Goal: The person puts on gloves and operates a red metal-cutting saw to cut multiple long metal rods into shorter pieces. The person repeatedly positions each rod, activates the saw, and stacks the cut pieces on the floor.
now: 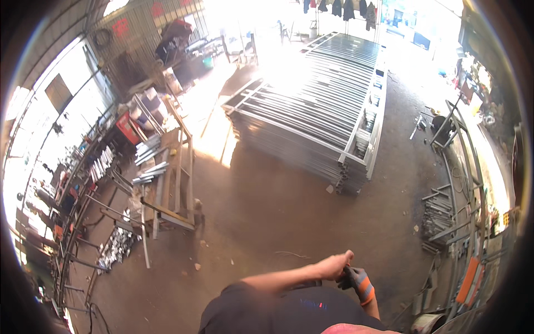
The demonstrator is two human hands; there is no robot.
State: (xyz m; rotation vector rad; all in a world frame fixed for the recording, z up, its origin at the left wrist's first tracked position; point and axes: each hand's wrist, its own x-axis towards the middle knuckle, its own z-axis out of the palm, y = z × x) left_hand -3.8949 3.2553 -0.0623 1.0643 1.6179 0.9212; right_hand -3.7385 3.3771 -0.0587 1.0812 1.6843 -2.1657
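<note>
My bare left hand (335, 266) reaches across in front of my body, its thumb up and its fingers closed. It meets my right hand (359, 283), which wears a grey work glove with orange bands at the cuff (365, 291). The gloved fingers look dark and curled just under the left hand. Whatever lies between the two hands is too small and covered to make out. Both hands are held close to my dark shirt (289, 309), above the floor.
Ahead stands a tall stack of barred metal frames (311, 94). To the left, a workbench (177, 183) carries short metal tubes (150, 173), with a heap of metal pieces (118, 247) beside it. On the right, a metal rack (464, 150) and a bundle of bars (438, 214) line the wall.
</note>
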